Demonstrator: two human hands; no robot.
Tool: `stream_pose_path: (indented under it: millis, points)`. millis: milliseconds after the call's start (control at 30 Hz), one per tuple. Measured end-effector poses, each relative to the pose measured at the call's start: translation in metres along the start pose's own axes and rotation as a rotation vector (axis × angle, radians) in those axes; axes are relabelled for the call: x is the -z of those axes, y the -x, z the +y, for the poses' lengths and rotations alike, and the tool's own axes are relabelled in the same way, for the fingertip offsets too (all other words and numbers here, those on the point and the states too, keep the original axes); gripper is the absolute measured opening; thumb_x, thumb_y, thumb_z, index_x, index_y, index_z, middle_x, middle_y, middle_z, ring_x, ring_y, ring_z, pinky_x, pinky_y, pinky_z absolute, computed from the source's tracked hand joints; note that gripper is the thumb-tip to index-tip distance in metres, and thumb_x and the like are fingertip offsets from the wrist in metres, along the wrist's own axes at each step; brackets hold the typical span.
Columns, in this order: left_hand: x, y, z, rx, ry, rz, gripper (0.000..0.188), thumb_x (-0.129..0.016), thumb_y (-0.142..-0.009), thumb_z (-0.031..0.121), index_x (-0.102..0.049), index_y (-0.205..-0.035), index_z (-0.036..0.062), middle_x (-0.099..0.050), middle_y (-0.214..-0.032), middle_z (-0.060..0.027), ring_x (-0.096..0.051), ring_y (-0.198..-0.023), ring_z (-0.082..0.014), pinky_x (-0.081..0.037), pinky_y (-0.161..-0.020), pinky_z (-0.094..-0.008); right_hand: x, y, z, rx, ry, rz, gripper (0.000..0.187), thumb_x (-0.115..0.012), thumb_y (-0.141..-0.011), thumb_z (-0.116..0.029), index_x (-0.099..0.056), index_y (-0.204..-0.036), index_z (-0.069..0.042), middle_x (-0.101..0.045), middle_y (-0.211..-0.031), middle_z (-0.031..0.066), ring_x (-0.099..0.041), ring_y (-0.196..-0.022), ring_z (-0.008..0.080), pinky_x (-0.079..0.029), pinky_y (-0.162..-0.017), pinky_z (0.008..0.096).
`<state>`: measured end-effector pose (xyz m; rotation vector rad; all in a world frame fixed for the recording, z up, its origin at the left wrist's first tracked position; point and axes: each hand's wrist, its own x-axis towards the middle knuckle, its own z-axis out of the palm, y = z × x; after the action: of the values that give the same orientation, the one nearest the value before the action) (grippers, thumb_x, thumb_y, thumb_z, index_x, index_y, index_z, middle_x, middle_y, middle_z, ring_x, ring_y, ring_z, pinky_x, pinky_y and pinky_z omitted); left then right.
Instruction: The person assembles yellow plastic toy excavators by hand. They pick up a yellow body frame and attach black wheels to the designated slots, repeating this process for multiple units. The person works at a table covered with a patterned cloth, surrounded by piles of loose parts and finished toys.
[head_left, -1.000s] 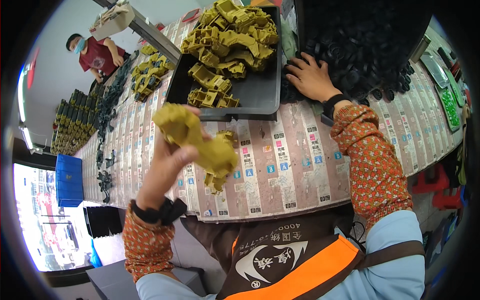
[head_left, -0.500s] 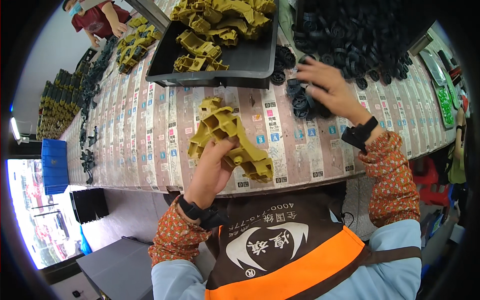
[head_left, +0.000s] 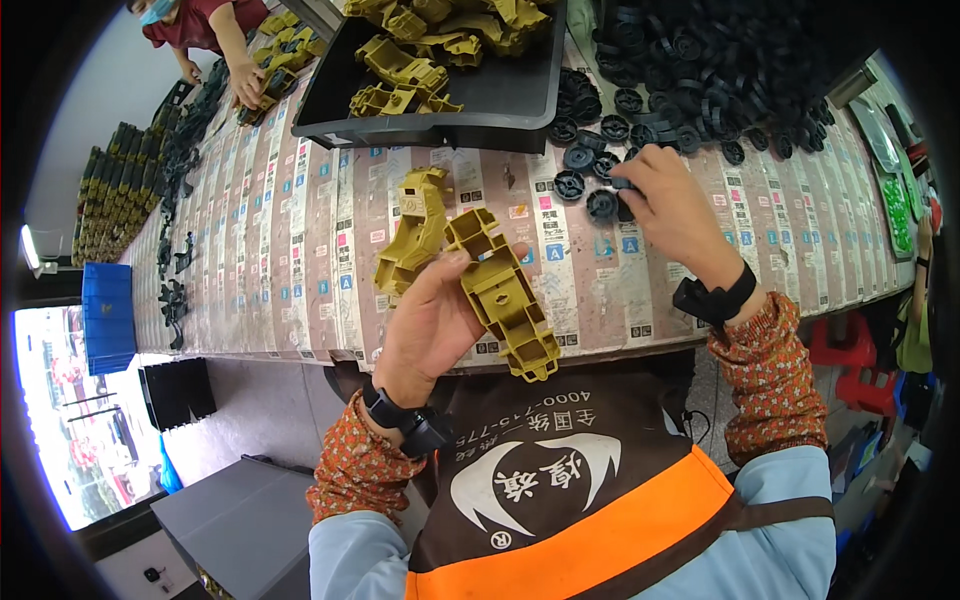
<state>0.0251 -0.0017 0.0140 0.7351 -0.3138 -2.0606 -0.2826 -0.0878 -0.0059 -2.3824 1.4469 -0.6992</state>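
Observation:
My left hand (head_left: 437,315) is closed around a mustard-yellow moulded plastic vehicle body (head_left: 502,296), its hollow, ribbed side facing up. A second yellow body piece (head_left: 418,232) lies just beyond on the table, touching or nearly touching the held one. To the right, my right hand (head_left: 678,208) pinches a small black plastic wheel (head_left: 622,184) between thumb and fingertips; the fingers partly cover it. Several loose black wheels (head_left: 569,184) lie beside those fingertips, some showing their spokes.
A black tray (head_left: 430,132) of yellow bodies stands at the far middle. A large heap of black wheels (head_left: 720,80) fills the far right. Dark parts (head_left: 175,285) line the table's left side. At the far left, another person's hand (head_left: 246,84) touches yellow-and-black assemblies.
My left hand has turned the yellow body over, and the second piece shows apart from it. My right hand has closed on a wheel, with nearby wheels now spread out.

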Motion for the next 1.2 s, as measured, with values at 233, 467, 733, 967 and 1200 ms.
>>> stream_pose_path:
  millis: [233, 467, 733, 967, 1200]
  points:
    - [0.011, 0.010, -0.010, -0.050, -0.169, 0.021, 0.059, -0.057, -0.107, 0.033, -0.035, -0.157, 0.0102, -0.053, -0.148, -0.0244, -0.059, -0.131, -0.0372, -0.051, -0.109, -0.0526, 0.009, 0.039, -0.022, -0.380, -0.584, -0.288, 0.032, -0.067, -0.088, -0.001, -0.064, -0.120, -0.003, -0.060, -0.102, 0.0155, -0.063, -0.088, 0.0375, -0.052, -0.078, 0.0429]
    - [0.017, 0.014, -0.021, -0.114, -0.167, 0.056, 0.055, -0.051, -0.108, 0.048, -0.047, -0.148, 0.0098, -0.065, -0.128, -0.0164, -0.068, -0.115, -0.0328, -0.057, -0.100, -0.0582, 0.007, 0.067, -0.042, -0.174, -0.241, -0.127, 0.039, -0.070, -0.086, -0.001, -0.060, -0.124, -0.003, -0.054, -0.112, 0.0170, -0.061, -0.098, 0.0388, -0.051, -0.085, 0.0447]
    - [0.012, 0.006, -0.041, 0.003, -0.039, -0.002, 0.069, -0.039, -0.106, 0.065, -0.053, -0.138, 0.0060, -0.068, -0.116, -0.0144, -0.071, -0.107, -0.0315, -0.059, -0.095, -0.0547, -0.012, 0.071, -0.037, -0.130, -0.072, -0.080, 0.048, -0.073, -0.085, -0.003, -0.055, -0.129, 0.001, -0.053, -0.115, 0.0204, -0.059, -0.101, 0.0410, -0.051, -0.089, 0.0461]
    - [0.013, 0.008, -0.056, -0.015, -0.051, 0.058, 0.073, -0.032, -0.107, 0.067, -0.049, -0.143, 0.0054, -0.064, -0.126, -0.0167, -0.070, -0.106, -0.0317, -0.061, -0.091, -0.0493, 0.004, 0.065, -0.072, -0.390, -0.796, -0.243, 0.044, -0.063, -0.096, -0.006, -0.052, -0.139, -0.004, -0.056, -0.116, 0.0052, -0.058, -0.099, 0.0138, -0.052, -0.082, 0.0319]
    - [0.012, 0.012, -0.062, 0.046, -0.120, -0.074, 0.082, -0.033, -0.102, 0.074, -0.041, -0.151, 0.0085, -0.060, -0.136, -0.0176, -0.072, -0.098, -0.0287, -0.063, -0.087, -0.0454, -0.025, 0.061, -0.096, -0.421, -1.388, -0.166, 0.048, -0.054, -0.104, -0.013, -0.046, -0.150, -0.005, -0.056, -0.130, 0.0041, -0.057, -0.103, 0.0097, -0.049, -0.092, 0.0277]
